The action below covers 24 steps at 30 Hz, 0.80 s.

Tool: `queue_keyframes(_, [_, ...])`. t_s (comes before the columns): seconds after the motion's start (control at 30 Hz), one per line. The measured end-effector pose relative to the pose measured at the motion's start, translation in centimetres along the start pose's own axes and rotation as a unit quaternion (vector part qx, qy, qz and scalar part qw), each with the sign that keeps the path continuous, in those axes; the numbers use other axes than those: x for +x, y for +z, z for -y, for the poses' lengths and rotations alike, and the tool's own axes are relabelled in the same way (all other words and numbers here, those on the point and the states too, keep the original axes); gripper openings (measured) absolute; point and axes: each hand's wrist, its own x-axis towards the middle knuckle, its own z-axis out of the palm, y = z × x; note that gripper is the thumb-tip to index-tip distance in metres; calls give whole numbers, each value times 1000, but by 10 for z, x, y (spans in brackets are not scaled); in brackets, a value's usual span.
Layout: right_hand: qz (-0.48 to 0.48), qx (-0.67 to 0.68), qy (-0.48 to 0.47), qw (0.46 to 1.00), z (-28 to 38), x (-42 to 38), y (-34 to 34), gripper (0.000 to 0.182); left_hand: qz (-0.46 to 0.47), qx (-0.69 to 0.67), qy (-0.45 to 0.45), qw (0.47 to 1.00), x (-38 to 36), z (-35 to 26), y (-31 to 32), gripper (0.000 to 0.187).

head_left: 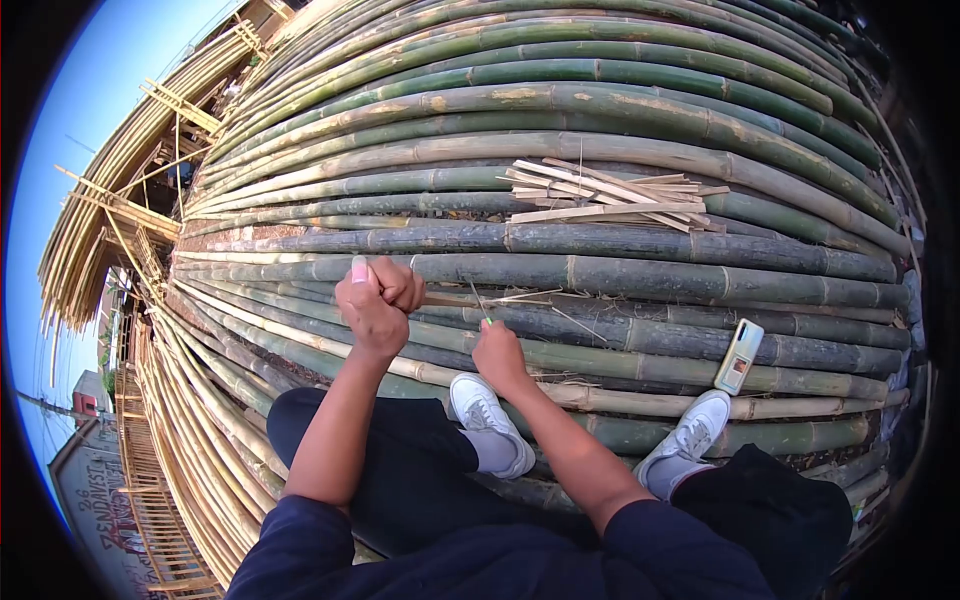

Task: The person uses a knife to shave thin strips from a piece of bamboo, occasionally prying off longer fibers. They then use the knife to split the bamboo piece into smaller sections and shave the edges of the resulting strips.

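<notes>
My left hand (376, 304) is closed in a fist around one end of a thin bamboo strip (446, 301), which sticks out to the right. In my right hand (499, 354) is a knife (480, 304), gripped by its handle, a bit of green showing above the fingers. The narrow blade points up and away, crossing the strip near its far end. Pale thin shavings (525, 297) lie just right of the blade. Below both hands are long green-grey bamboo poles (640, 272).
A pile of split bamboo strips (610, 198) rests on the poles ahead. To the right lies a phone (740, 356) near my white shoe (702, 425); another shoe (490, 420) is below my right hand. Stacked pale poles (140, 150) stand on a frame at the far left.
</notes>
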Motion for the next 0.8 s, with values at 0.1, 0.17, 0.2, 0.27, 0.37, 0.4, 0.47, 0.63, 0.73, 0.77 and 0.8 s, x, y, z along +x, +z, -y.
queue_keyframes(0.1, [-41,44,-29,998,69,-9,-65,34,-28,1,-4,1000,3,-2,-3,46])
queue_keyframes(0.17, [-86,109,-56,989,85,-13,-89,34,-45,1,-5,999,6,-3,-5,45])
queue_keyframes(0.2, [-84,108,-55,989,73,-12,-79,34,-57,5,-10,998,7,-4,-5,45])
queue_keyframes(0.27, [50,-62,4,997,21,-3,-29,35,-77,0,-16,997,8,-7,-2,46])
queue_keyframes(0.37, [37,-50,18,998,-5,0,-8,36,-19,9,1,1000,10,-3,2,46])
queue_keyframes(0.4, [34,-42,21,998,3,1,-10,36,-19,12,7,1000,12,-3,2,47])
queue_keyframes(0.47, [19,-7,20,1000,51,-7,-52,36,-26,15,-5,1000,1,-6,1,47])
queue_keyframes(0.63, [-74,140,-75,984,58,-16,-62,36,-92,35,-19,995,14,-7,-11,44])
queue_keyframes(0.73, [83,-35,-17,996,-16,-10,16,38,-90,31,-41,995,20,6,-15,45])
queue_keyframes(0.77, [96,-34,-5,995,-23,-12,25,38,-86,44,-57,994,19,11,-15,45])
queue_keyframes(0.8, [107,-31,4,994,-24,-10,31,38,-87,48,-56,993,20,12,-13,45])
